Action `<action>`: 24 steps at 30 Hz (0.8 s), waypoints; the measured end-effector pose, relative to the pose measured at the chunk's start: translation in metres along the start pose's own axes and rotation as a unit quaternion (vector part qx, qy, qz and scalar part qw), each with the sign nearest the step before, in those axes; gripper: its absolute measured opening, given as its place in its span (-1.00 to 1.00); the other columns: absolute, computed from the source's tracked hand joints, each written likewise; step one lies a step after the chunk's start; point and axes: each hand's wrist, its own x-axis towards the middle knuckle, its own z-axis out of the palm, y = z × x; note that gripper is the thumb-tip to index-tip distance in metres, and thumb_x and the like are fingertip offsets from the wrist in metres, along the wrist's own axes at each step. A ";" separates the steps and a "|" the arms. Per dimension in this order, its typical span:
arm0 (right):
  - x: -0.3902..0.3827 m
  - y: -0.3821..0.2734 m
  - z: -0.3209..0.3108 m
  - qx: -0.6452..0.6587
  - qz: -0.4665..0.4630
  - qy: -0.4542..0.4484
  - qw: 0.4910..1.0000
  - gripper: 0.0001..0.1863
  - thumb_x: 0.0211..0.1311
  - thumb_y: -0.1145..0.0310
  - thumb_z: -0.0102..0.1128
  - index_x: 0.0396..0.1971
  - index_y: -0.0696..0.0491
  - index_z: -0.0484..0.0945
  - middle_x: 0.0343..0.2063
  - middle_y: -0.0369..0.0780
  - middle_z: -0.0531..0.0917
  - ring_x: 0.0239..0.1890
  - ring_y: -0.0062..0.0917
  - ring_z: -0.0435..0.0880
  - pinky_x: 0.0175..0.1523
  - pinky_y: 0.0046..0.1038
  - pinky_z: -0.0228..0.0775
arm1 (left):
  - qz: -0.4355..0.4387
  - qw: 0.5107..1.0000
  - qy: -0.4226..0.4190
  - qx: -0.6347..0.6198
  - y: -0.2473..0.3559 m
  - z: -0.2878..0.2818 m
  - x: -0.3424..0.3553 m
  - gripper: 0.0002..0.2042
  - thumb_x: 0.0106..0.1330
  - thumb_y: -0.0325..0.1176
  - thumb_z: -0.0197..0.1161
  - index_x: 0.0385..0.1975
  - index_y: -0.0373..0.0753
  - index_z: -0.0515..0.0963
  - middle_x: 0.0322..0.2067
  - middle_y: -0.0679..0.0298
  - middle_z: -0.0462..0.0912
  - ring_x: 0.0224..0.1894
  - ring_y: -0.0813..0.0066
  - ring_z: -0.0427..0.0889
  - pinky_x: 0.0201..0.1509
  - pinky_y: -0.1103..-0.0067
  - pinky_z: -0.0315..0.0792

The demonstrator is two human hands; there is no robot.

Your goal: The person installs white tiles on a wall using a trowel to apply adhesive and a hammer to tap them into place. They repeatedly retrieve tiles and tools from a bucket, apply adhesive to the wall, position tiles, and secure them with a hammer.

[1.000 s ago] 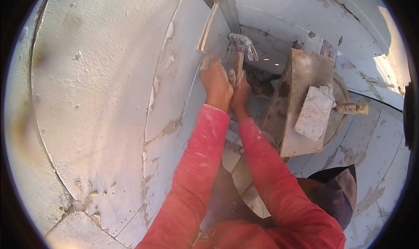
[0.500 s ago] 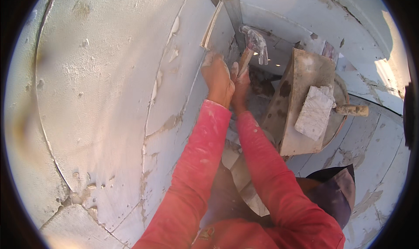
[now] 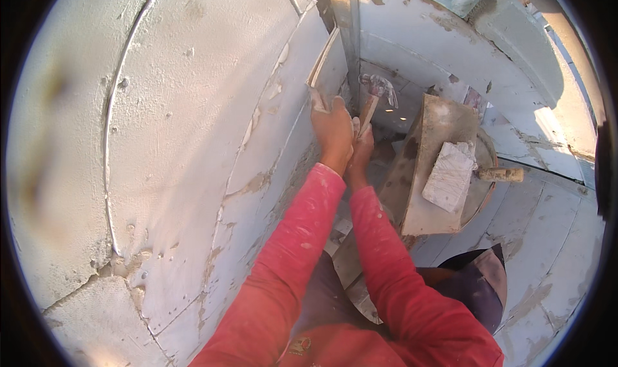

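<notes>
L. hand (image 3: 333,128) at lower end of panel (image 3: 330,63) by wall (image 3: 180,142), hold unclear; R. hand (image 3: 362,147) w/ grip closed round hammer (image 3: 369,110) — apparent positioning step; next move prob. needs panel steady.

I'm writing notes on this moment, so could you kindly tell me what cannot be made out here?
All in the head view:
Hammer: its lower handle is hidden by the right hand.
Pale panel: part of its lower end is hidden by the left hand; whether that hand grips or just steadies it is unclear.
Round object: mostly covered by the board.
Left wall: partly obscured by brownish blurs.
</notes>
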 end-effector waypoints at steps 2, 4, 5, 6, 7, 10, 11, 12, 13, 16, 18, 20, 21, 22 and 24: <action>-0.018 -0.035 0.000 -0.055 -0.012 0.002 0.998 -0.59 0.57 0.11 0.01 -0.16 0.24 0.48 -0.38 -0.04 0.61 -0.34 -0.26 0.59 -0.10 -0.21 0.44 | 0.087 0.991 -0.012 0.100 -0.001 -0.020 0.002 -0.32 0.42 -0.52 0.04 0.53 -0.43 0.00 0.33 -0.05 0.37 0.36 0.19 0.37 0.38 0.44 0.27; -0.035 -0.070 -0.005 -0.092 -0.030 0.012 0.995 -0.59 0.58 0.11 -0.02 -0.18 0.23 0.48 -0.41 -0.06 0.59 -0.35 -0.28 0.58 -0.11 -0.20 0.43 | 0.154 0.976 -0.038 0.148 -0.007 -0.038 0.001 -0.28 0.41 -0.51 0.05 0.54 -0.46 -0.06 0.45 -0.19 0.22 0.51 0.04 0.24 0.52 0.40 0.14; -0.044 -0.087 -0.008 -0.098 -0.040 0.017 0.994 -0.59 0.59 0.11 -0.03 -0.20 0.22 0.47 -0.42 -0.07 0.58 -0.36 -0.28 0.57 -0.12 -0.19 0.43 | 0.163 0.975 -0.055 0.140 -0.002 -0.046 -0.006 -0.27 0.40 -0.49 0.06 0.54 -0.47 -0.06 0.47 -0.24 0.17 0.53 -0.02 0.20 0.55 0.39 0.08; -0.055 -0.103 -0.011 -0.103 -0.050 0.023 0.993 -0.59 0.59 0.10 -0.04 -0.21 0.22 0.47 -0.44 -0.07 0.56 -0.37 -0.28 0.56 -0.13 -0.18 0.42 | 0.173 0.973 -0.072 0.132 0.001 -0.053 -0.014 -0.27 0.39 -0.48 0.07 0.53 -0.48 -0.06 0.49 -0.30 0.11 0.54 -0.07 0.16 0.58 0.39 0.03; -0.067 -0.120 -0.015 -0.088 -0.042 0.019 0.995 -0.59 0.59 0.10 -0.04 -0.22 0.22 0.46 -0.45 -0.07 0.56 -0.38 -0.26 0.56 -0.12 -0.17 0.42 | 0.169 0.972 -0.076 0.142 0.006 -0.058 -0.026 -0.28 0.40 -0.47 0.07 0.52 -0.49 -0.03 0.48 -0.29 0.14 0.53 -0.06 0.18 0.58 0.38 0.05; -0.106 -0.177 -0.028 -0.027 0.013 0.011 0.999 -0.58 0.60 0.10 -0.06 -0.24 0.23 0.44 -0.45 -0.05 0.55 -0.37 -0.21 0.56 -0.11 -0.14 0.42 | 0.166 0.961 -0.101 0.197 0.025 -0.076 -0.064 -0.33 0.41 -0.48 0.06 0.50 -0.51 0.05 0.45 -0.26 0.21 0.52 -0.02 0.24 0.55 0.37 0.11; -0.117 -0.197 -0.031 0.004 0.055 0.009 0.998 -0.57 0.60 0.10 -0.08 -0.24 0.23 0.43 -0.44 -0.03 0.55 -0.35 -0.20 0.56 -0.09 -0.13 0.42 | 0.169 0.950 -0.118 0.233 0.035 -0.086 -0.075 -0.35 0.42 -0.48 0.04 0.50 -0.50 0.08 0.45 -0.24 0.24 0.51 0.01 0.25 0.55 0.38 0.12; -0.127 -0.214 -0.032 0.035 0.097 0.008 0.995 -0.57 0.60 0.10 -0.09 -0.24 0.24 0.42 -0.42 -0.02 0.56 -0.34 -0.19 0.57 -0.08 -0.12 0.41 | 0.173 0.938 -0.135 0.269 0.044 -0.097 -0.085 -0.37 0.43 -0.48 0.03 0.50 -0.49 0.10 0.44 -0.22 0.27 0.51 0.03 0.26 0.54 0.39 0.14; -0.139 -0.225 -0.029 0.027 0.058 0.017 0.998 -0.56 0.61 0.10 -0.11 -0.23 0.25 0.42 -0.40 0.00 0.56 -0.32 -0.18 0.58 -0.07 -0.12 0.41 | 0.156 0.950 -0.134 0.236 0.059 -0.109 -0.098 -0.39 0.44 -0.48 0.02 0.49 -0.46 0.13 0.43 -0.20 0.30 0.50 0.07 0.28 0.52 0.41 0.16; -0.153 -0.244 -0.040 -0.005 -0.013 0.050 0.999 -0.55 0.61 0.10 -0.15 -0.22 0.27 0.39 -0.33 0.04 0.57 -0.25 -0.15 0.59 -0.04 -0.12 0.41 | 0.115 0.966 -0.150 0.176 0.080 -0.132 -0.141 -0.45 0.48 -0.47 0.01 0.47 -0.41 0.22 0.39 -0.13 0.39 0.46 0.19 0.35 0.48 0.46 0.22; -0.167 -0.275 -0.057 -0.015 0.010 0.046 0.999 -0.55 0.62 0.10 -0.16 -0.22 0.26 0.39 -0.34 0.03 0.57 -0.24 -0.18 0.59 -0.04 -0.15 0.41 | 0.119 0.958 -0.179 0.192 0.083 -0.151 -0.178 -0.49 0.51 -0.45 0.01 0.44 -0.41 0.28 0.37 -0.08 0.44 0.43 0.26 0.41 0.46 0.49 0.24; -0.186 -0.321 -0.078 -0.019 0.044 0.029 0.998 -0.58 0.61 0.11 -0.15 -0.22 0.23 0.40 -0.39 0.00 0.56 -0.26 -0.26 0.60 -0.06 -0.21 0.42 | 0.090 0.970 -0.178 0.142 0.102 -0.162 -0.213 -0.51 0.52 -0.42 0.03 0.42 -0.42 0.32 0.34 -0.05 0.48 0.39 0.32 0.45 0.44 0.51 0.25; -0.196 -0.349 -0.087 -0.002 0.072 0.002 0.997 -0.59 0.61 0.11 -0.15 -0.23 0.21 0.41 -0.42 -0.03 0.56 -0.29 -0.31 0.60 -0.11 -0.25 0.43 | 0.079 0.975 -0.172 0.117 0.111 -0.169 -0.228 -0.52 0.52 -0.41 0.04 0.40 -0.42 0.34 0.33 -0.04 0.50 0.36 0.34 0.47 0.43 0.52 0.26; -0.206 -0.377 -0.093 0.017 0.095 -0.029 0.995 -0.59 0.61 0.11 -0.14 -0.23 0.20 0.42 -0.45 -0.06 0.55 -0.32 -0.36 0.60 -0.16 -0.29 0.45 | 0.079 0.974 -0.180 0.116 0.117 -0.177 -0.240 -0.52 0.52 -0.41 0.05 0.40 -0.42 0.34 0.32 -0.02 0.52 0.34 0.36 0.50 0.41 0.53 0.29; -0.206 -0.397 -0.125 -0.067 0.067 -0.133 0.987 -0.64 0.57 0.10 -0.03 -0.29 0.13 0.44 -0.52 -0.24 0.49 -0.47 -0.55 0.52 -0.41 -0.46 0.37 | 0.077 0.971 -0.193 0.118 0.112 -0.195 -0.254 -0.53 0.53 -0.40 0.06 0.40 -0.40 0.35 0.29 0.00 0.55 0.28 0.39 0.56 0.36 0.54 0.34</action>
